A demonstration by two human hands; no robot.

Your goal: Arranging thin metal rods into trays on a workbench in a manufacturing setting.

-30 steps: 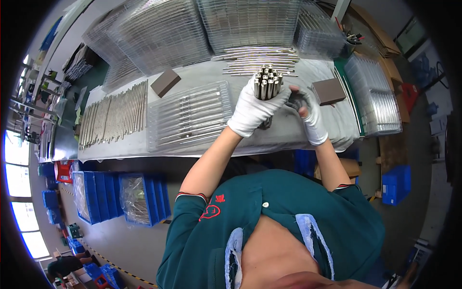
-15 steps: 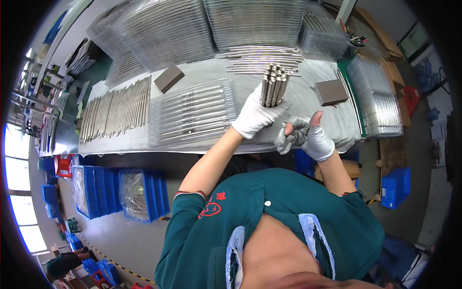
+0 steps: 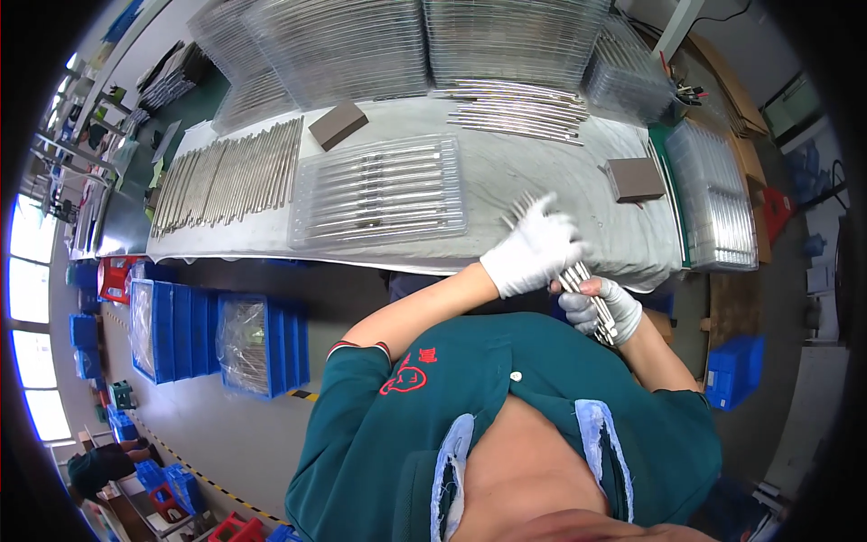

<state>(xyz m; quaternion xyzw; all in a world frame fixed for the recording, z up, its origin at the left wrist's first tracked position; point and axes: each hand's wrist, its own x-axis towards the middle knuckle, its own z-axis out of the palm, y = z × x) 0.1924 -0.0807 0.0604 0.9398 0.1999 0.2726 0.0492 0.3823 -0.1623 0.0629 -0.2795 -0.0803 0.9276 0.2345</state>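
A bundle of shiny metal rods [image 3: 574, 274] slants across in front of my chest at the table's near edge. My left hand [image 3: 536, 250], in a white glove, is wrapped over its upper part, slightly blurred, and rod ends poke out beyond the fingers. Lower down, my right hand [image 3: 607, 309] grips the same bundle; its glove is greyish, with bare thumb and fingertip showing. To the left of my hands lies a clear plastic tray [image 3: 459, 191] with several rods in its grooves. Loose rods [image 3: 519, 110] lie in a pile farther back.
A wide row of rods [image 3: 230, 176] covers the table's left part. Brown blocks [image 3: 339, 126] [image 3: 635, 180] sit on the white cloth [image 3: 506, 167]. Tall stacks of clear trays [image 3: 515, 41] line the back; more trays [image 3: 713, 194] stand right. Blue crates [image 3: 289, 348] stand on the floor left.
The bundle, upright in my left hand before, is now tilted and lower. My right hand, previously apart from it with thumb raised, has closed around its lower end. The view has shifted slightly.
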